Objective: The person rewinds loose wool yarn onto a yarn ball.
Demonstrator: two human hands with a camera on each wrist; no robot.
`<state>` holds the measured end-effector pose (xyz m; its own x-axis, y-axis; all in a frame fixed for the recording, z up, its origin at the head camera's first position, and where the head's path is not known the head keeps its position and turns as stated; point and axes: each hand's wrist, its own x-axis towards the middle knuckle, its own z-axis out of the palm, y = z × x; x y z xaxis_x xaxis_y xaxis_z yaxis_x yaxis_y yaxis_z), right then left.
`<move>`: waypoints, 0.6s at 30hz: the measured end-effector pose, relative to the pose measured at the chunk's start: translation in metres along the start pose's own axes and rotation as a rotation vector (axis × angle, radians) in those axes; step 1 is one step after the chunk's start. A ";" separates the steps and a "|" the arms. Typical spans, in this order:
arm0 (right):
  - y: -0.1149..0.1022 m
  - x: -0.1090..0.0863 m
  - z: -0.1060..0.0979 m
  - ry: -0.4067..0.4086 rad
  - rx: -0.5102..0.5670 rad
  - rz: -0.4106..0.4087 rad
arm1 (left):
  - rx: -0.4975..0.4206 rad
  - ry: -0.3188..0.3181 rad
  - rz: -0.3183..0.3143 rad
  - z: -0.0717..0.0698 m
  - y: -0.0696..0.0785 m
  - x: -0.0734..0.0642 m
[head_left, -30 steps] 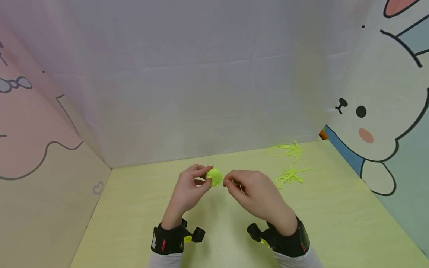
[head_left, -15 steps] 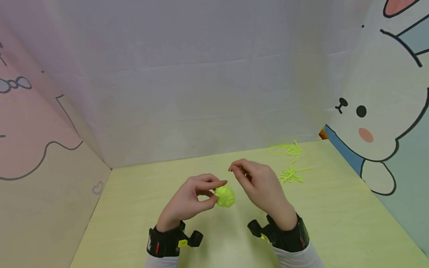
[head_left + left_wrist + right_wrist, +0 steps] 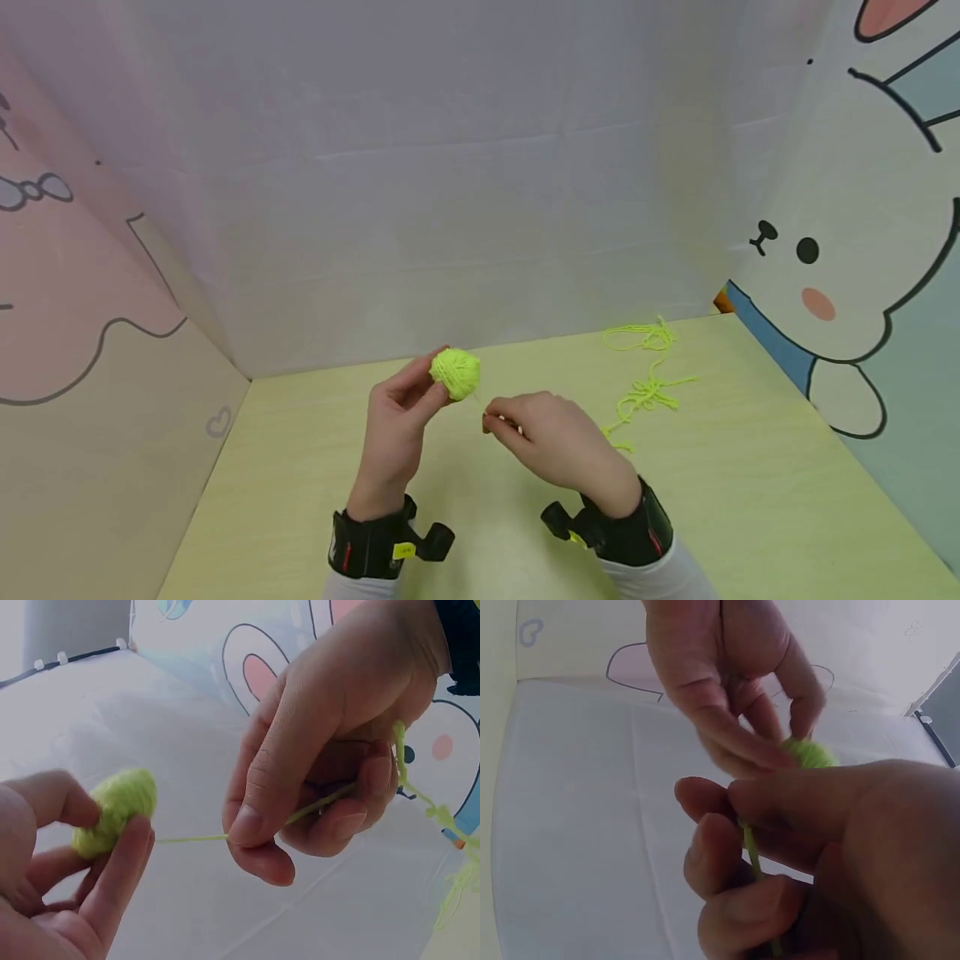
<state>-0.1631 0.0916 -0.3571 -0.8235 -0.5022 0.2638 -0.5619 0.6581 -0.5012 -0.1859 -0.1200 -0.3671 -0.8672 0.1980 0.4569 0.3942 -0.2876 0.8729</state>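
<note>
A small neon yellow-green ball of yarn [image 3: 456, 372] is held up above the table by my left hand [image 3: 399, 425], pinched between thumb and fingers. Lower and to the right, my right hand [image 3: 558, 442] pinches the yarn strand [image 3: 191, 839] between thumb and index finger. The strand runs taut from the ball to that pinch in the left wrist view. Behind it the yarn passes through the curled fingers and trails out past the little-finger side. In the right wrist view, the left fingers partly hide the ball [image 3: 810, 754].
Loose yarn [image 3: 651, 392] lies in a tangle on the pale table [image 3: 315, 467], right of my right hand. Another loop of yarn [image 3: 645, 335] lies near the table's back edge. A white curtain [image 3: 465, 208] stands behind, with cartoon-printed side walls.
My left hand dipped with the ball, then rose and turned, moving it up and left. My right hand went up, then came down and left with the strand; more yarn shows beside it.
</note>
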 end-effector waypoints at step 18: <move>-0.006 -0.013 -0.013 0.308 -0.012 -0.144 | 0.654 -0.180 0.044 0.006 -0.014 0.002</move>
<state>-0.1502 0.1012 -0.3462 -0.7198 -0.3985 0.5684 -0.6732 0.6006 -0.4314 -0.1917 -0.1103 -0.3771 -0.8042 0.3682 0.4666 0.5801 0.3156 0.7509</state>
